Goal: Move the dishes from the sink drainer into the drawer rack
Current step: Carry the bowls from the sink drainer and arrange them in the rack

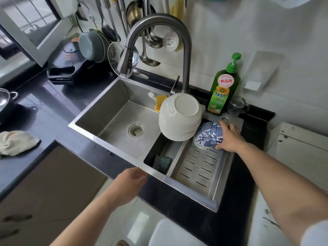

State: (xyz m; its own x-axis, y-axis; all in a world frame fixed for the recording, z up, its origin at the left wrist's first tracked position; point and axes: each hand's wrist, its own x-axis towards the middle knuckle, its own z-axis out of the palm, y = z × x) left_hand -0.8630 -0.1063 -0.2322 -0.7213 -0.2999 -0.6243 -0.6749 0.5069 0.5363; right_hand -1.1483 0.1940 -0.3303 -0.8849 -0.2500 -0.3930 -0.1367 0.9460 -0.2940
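Note:
A slotted steel drainer tray [198, 167] spans the right part of the sink. At its far end a stack of white bowls [181, 118] lies upside down. Beside it on the right sits a blue-and-white patterned bowl [207, 135], also upside down. My right hand [229, 137] grips this bowl, fingers over its far side and thumb at its near rim. My left hand [129, 181] hovers over the counter's front edge, left of the drainer, fingers loosely curled, holding nothing. No drawer rack is in view.
The curved tap [159, 41] arches over the white bowls. A green soap bottle [223, 89] and a glass mug [237, 105] stand behind the drainer. A scouring pad [162, 162] lies left of the tray. A cloth [16, 142] lies on the dark counter at left.

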